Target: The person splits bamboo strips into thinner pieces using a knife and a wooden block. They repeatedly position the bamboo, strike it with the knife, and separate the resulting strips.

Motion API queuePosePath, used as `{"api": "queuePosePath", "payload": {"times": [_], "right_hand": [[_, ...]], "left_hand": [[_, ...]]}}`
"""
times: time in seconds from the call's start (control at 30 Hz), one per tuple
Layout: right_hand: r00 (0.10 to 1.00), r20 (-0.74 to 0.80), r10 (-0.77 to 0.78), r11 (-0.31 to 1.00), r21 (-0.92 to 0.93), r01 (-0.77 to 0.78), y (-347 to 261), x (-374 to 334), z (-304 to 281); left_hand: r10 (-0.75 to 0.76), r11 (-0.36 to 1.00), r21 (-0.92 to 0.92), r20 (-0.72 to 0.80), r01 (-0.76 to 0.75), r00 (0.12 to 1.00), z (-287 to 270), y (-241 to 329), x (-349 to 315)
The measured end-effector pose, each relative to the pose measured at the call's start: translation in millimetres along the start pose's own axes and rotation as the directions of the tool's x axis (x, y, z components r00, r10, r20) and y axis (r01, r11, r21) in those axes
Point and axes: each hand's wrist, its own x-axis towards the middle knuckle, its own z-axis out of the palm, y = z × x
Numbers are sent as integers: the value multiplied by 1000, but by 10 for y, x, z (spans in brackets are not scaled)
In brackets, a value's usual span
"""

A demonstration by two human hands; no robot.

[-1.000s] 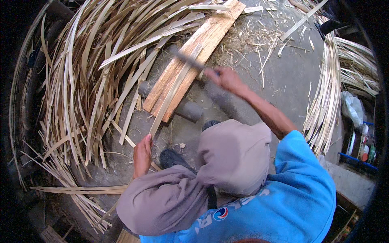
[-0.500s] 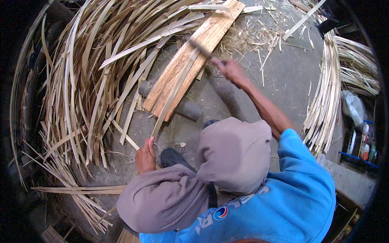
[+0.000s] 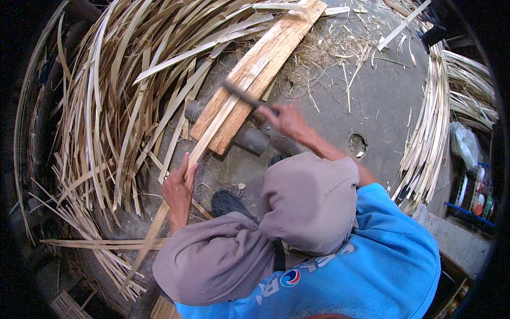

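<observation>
A pale split-wood or bamboo strip (image 3: 218, 123) lies lengthwise on a plank (image 3: 289, 40), its near part running down to my left hand (image 3: 179, 189). That hand is closed around the strip, which continues below it toward the lower left. My right hand (image 3: 287, 121) grips the handle of a dark-bladed knife (image 3: 241, 94). The blade lies across the strip, over the middle of the plank, slightly blurred by motion. Beneath the plank's near end is a dark cylindrical support (image 3: 251, 142).
Long strips (image 3: 114, 101) are heaped at the left. Bundled strips (image 3: 425, 127) lie at the right, near a clear plastic bag (image 3: 464, 142). Thin shavings (image 3: 319, 48) litter the grey floor beside the plank. A small hole (image 3: 357, 144) shows in the floor. My dark shoe (image 3: 228, 203) is near the plank.
My right hand and the knife have come down along the strip, toward me. My left hand has risen slightly and moved left, and a length of strip now shows below it.
</observation>
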Motion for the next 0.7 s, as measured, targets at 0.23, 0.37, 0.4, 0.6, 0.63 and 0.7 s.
{"api": "queuePosePath", "payload": {"times": [0.23, 0.37, 0.4, 0.6, 0.63, 0.7], "right_hand": [[998, 26, -54, 994, 100, 51, 125, -404, 22], [974, -161, 158, 987, 67, -149, 362, 119, -376], [983, -142, 116, 992, 61, -109, 355, 128, -393], [981, -138, 137, 991, 18, -135, 768, 177, -427], [911, -180, 372, 928, 107, -357, 787, 320, -528], [946, -122, 299, 950, 127, -284, 641, 313, -586]], "left_hand": [[-121, 934, -298, 252, 196, 960, -102, -97, 165], [-140, 930, -294, 274, 222, 951, -135, -107, 217], [-152, 930, -282, 283, 233, 947, -153, -94, 204], [-132, 954, -233, 237, 188, 962, -147, -59, 160], [-134, 961, -209, 223, 181, 966, -165, -30, 185], [-144, 961, -211, 175, 180, 974, -81, -94, 69]]}}
